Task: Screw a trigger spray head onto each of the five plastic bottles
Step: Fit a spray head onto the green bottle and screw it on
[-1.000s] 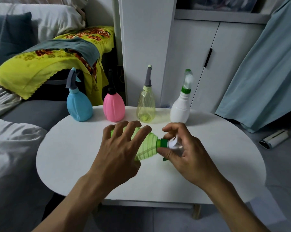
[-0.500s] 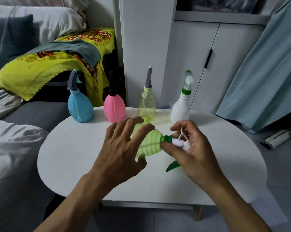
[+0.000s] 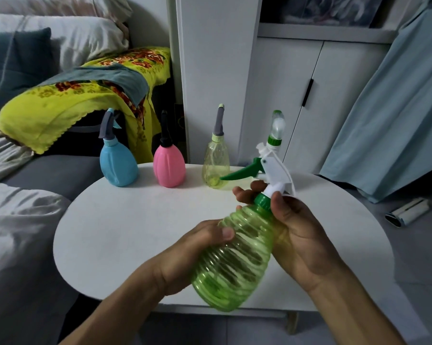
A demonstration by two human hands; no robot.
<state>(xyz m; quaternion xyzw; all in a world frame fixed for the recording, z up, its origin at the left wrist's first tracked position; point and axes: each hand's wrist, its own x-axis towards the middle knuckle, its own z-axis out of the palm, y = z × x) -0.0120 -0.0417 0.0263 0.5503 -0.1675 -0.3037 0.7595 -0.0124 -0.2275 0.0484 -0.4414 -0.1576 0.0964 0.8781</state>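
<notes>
Green bottle lifted upright since earlier, both hands gripping

You are looking at five plastic spray bottles: one ribbed green, one blue, one pink, one clear yellow, one white.

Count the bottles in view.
5. Blue bottle, pink bottle, yellow bottle and white bottle, partly hidden, stand in a row at the table's far edge. Green bottle is held by the left hand and right hand.
</notes>
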